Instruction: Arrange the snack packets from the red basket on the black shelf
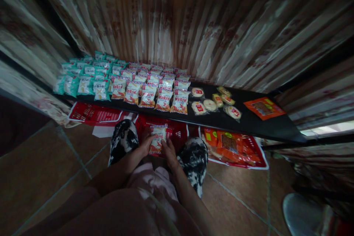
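Observation:
Between my knees I hold one white and orange snack bag (158, 139) with striped ends, a hand at each side of it. My left hand (146, 145) grips its left edge, and my right hand (169, 151) has its thumb on the lower right. Just beyond, a red basket (177, 131) sits partly under the black shelf (212, 120). Rows of matching snack bags (163, 99) stand on that shelf. To their left are several teal snack bags (85, 84), also in rows.
Right of the rows lie round wrapped crackers (210, 105), small yellow packets (227, 99) and a flat orange packet (264, 108). Another red basket (261, 156) holds orange packets at lower right. A third red basket (95, 113) is at left. A curtain (177, 18) hangs behind the shelf.

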Tool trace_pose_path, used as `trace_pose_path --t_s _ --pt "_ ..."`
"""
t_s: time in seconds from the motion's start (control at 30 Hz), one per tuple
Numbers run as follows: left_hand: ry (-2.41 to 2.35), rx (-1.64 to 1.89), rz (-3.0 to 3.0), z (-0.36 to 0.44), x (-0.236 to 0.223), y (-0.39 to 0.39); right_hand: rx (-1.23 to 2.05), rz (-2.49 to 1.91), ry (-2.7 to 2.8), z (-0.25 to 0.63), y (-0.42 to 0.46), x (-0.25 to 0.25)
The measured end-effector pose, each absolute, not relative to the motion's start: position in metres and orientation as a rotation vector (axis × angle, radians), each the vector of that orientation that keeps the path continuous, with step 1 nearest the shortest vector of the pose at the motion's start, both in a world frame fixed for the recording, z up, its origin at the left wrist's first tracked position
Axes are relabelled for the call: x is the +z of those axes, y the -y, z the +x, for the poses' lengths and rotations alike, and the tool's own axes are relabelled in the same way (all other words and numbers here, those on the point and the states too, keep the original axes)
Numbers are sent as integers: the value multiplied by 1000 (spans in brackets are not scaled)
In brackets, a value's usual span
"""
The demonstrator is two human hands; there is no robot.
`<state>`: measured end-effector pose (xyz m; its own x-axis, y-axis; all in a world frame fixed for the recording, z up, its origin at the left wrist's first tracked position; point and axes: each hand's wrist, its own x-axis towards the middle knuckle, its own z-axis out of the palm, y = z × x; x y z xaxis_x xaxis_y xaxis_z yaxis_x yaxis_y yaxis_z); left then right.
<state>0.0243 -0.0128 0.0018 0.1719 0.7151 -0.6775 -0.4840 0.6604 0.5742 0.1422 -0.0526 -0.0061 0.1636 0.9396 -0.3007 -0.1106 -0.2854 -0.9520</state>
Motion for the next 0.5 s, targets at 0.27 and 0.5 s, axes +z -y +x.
trace_pose_path --t_s 0.27,0.5 --pt "-1162 948 327 31 7 13 1449 -1419 725 141 54 7" --pt "-1166 955 350 32 5 12 1259 -1520 878 144 53 -3"
